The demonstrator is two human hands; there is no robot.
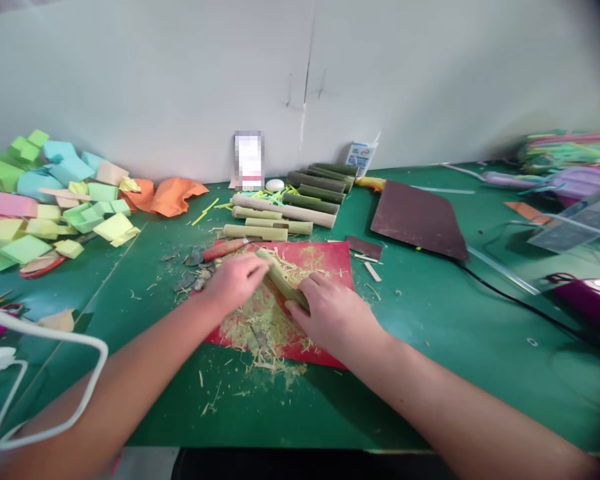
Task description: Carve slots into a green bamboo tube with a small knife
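A pale green bamboo tube (283,280) slants above a red sheet (333,260). My right hand (335,310) is wrapped round its near end. At the far end, my left hand (235,283) is closed with its fingertips against the bamboo; whether something small is also pinched there cannot be made out. Bamboo shavings (260,333) and fine dust cover much of the sheet. Just beyond my left hand lies a tool with a red-brown handle (226,249), beside crumpled grey scraps (185,280).
Several cut bamboo tubes (285,210) lie in a row behind the sheet. A dark brown sheet (415,217) rests to the right, a black cable (505,287) running past it. Coloured paper blocks (45,200) are heaped left. A white cable (100,360) loops over my left forearm.
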